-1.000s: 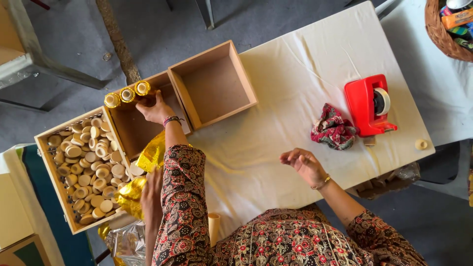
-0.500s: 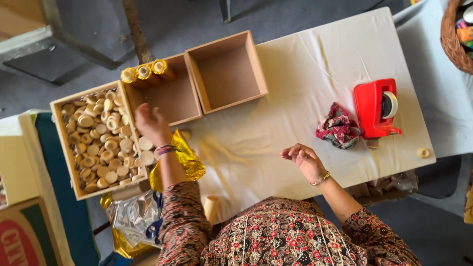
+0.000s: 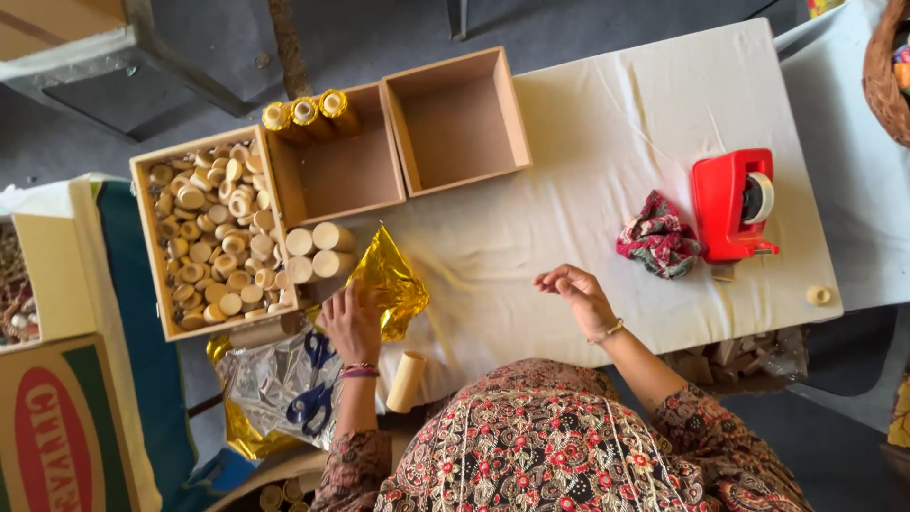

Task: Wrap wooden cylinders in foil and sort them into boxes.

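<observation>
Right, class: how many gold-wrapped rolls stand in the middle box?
3: the gold-wrapped rolls stand side by side along the far left edge of the middle box. None seems hidden. The left hand holds gold foil.

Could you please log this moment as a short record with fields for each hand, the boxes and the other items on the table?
left hand: on gold foil sheet
right hand: open, empty, above white tablecloth
boxes: one full of wooden pieces, two open brown boxes
gold-wrapped rolls: three at the middle box's far edge
other: red tape dispenser, crumpled cloth, blue scissors
</observation>
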